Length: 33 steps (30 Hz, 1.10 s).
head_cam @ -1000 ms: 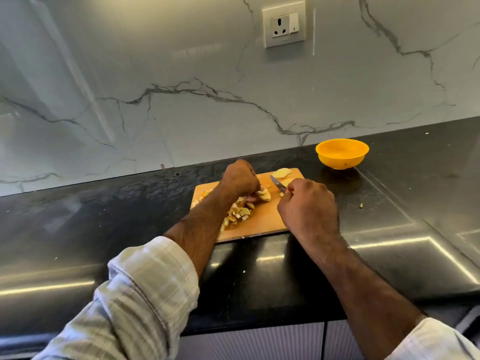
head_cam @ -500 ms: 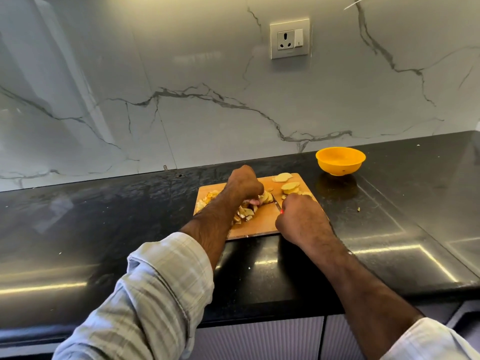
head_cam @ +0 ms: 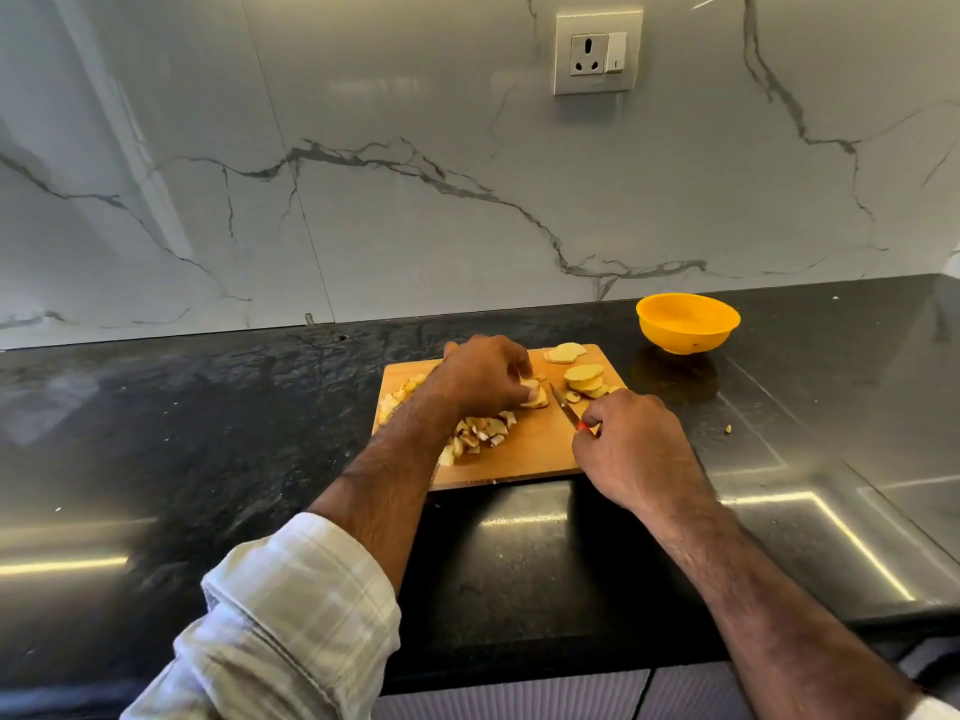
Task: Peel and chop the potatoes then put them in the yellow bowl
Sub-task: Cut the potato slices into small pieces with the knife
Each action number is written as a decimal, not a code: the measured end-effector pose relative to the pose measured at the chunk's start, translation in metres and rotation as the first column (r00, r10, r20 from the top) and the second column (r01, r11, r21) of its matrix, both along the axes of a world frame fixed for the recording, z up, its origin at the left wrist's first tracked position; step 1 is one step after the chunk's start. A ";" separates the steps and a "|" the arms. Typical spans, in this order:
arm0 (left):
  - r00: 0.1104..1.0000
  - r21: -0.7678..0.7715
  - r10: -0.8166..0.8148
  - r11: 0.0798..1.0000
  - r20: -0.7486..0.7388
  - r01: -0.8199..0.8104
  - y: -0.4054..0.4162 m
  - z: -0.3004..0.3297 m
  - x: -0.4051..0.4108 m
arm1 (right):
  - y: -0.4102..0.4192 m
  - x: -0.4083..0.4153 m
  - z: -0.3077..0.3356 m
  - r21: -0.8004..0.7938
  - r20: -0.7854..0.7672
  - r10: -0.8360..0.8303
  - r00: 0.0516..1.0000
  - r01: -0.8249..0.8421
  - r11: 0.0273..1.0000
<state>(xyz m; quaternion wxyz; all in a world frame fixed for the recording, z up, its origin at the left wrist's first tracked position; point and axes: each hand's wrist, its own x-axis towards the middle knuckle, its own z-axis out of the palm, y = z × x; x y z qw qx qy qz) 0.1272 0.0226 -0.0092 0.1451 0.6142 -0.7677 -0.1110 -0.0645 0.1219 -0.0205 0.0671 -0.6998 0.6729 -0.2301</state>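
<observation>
Wooden cutting board (head_cam: 524, 454) on the black counter (head_cam: 208, 433). Your left hand (head_cam: 480, 376) has its fingers curled, pinching a potato piece (head_cam: 535, 399) against the board. Your right hand (head_cam: 631, 449) grips a small knife (head_cam: 565, 407), fingers wrapped round what looks like a red handle, blade tip beside that piece. Potato slices (head_cam: 584, 379) stacked at the board's far right; chopped pieces (head_cam: 480, 433) heaped under your left wrist. Yellow bowl (head_cam: 688, 324) stands on the counter, beyond the board's right corner.

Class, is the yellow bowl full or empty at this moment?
Empty: the yellow bowl shows only bare yellow inside, while the potato slices lie on the cutting board.
</observation>
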 end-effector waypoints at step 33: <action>1.000 0.012 0.026 1.000 0.014 -0.027 0.001 -0.011 0.010 | 0.002 0.039 0.018 0.078 -0.171 0.043 0.984 -0.030 0.997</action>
